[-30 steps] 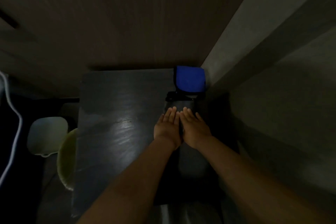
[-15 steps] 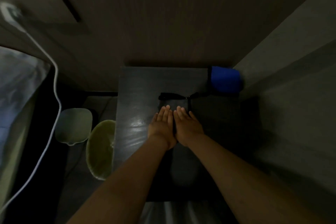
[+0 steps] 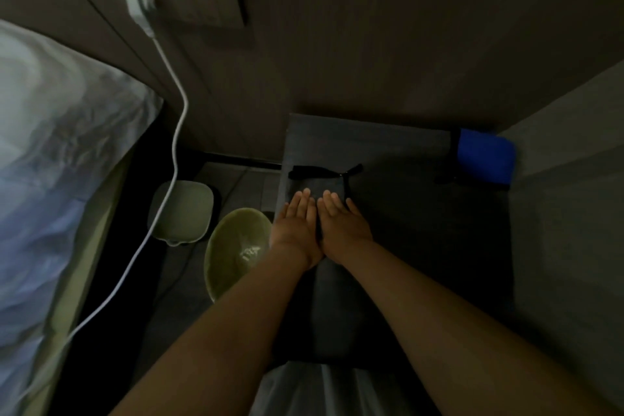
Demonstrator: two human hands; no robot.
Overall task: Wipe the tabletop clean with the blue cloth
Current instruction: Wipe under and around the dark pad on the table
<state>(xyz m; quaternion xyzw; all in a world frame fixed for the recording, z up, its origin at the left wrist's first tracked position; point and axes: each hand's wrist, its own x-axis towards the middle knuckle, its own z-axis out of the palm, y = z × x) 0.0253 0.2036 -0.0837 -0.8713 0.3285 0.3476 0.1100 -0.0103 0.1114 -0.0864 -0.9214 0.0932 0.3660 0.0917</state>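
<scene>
Since the earlier frames my view has swung left: the blue cloth (image 3: 485,160) now sits far to the right of both hands, where a second ago it lay almost straight ahead of them. It rests folded at the far right corner of the dark table (image 3: 422,246), against the wall there and well apart from my fingers.

I have my left hand (image 3: 297,224) and right hand (image 3: 341,223) lying flat, palms down and side by side near the table's left edge, fingers stretched out and gripping nothing. Under and just ahead of the fingertips lies a dark flat pouch or cloth (image 3: 322,179) with a black strap across its far edge; the light is too dim for me to say which it is. It lies between my hands and the table's back edge, while nothing sits on the stretch between my hands and the blue cloth.

On the floor to the left I see a pale green bin (image 3: 233,257) touching the table's side, and beside it a lighter square container (image 3: 182,211). A white cable (image 3: 175,145) hangs from a charger (image 3: 138,5) plugged into the wall, trailing down past a bed with rumpled sheets (image 3: 50,162).
</scene>
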